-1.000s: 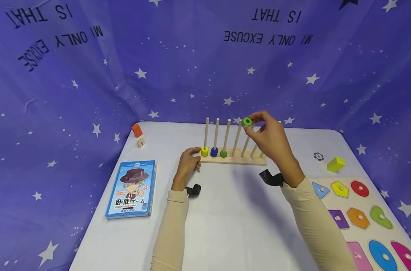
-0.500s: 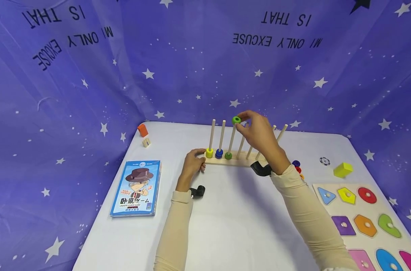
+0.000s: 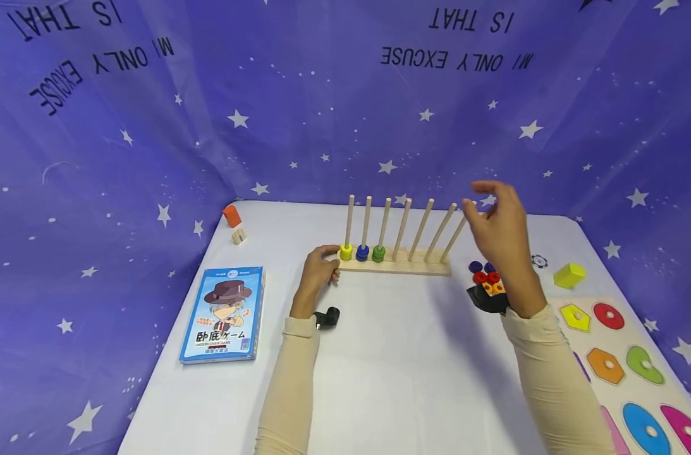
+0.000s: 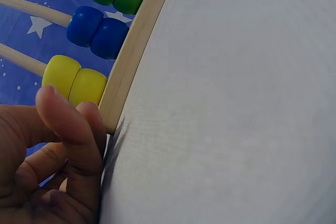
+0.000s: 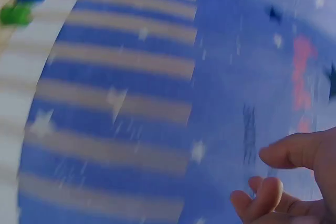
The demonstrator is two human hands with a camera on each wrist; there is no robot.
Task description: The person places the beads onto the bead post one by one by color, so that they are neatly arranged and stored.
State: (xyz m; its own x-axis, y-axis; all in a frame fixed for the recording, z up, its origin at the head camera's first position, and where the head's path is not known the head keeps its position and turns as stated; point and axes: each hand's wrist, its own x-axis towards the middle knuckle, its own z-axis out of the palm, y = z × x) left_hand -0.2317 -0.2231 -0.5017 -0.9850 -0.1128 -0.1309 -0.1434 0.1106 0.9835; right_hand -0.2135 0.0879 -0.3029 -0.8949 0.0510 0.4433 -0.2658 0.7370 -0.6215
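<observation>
A wooden peg rack with a row of upright pegs stands toward the back of the table. Its three leftmost pegs carry pairs of beads: yellow, blue and green. My left hand grips the rack's left end; in the left wrist view its fingertips lie right beside the yellow beads. Raised in the air by the rightmost peg, my right hand holds nothing, thumb and fingers apart. The right wrist view is blurred.
Loose blue, red and orange beads lie under the right wrist, partly hidden. A shape puzzle board, yellow block and patterned chip are at right. At left: a blue game box, orange block and small wooden piece.
My right hand has put a green bead down the third peg onto the other green one, let go, and moved right. The left hand has stayed at the rack's end.
</observation>
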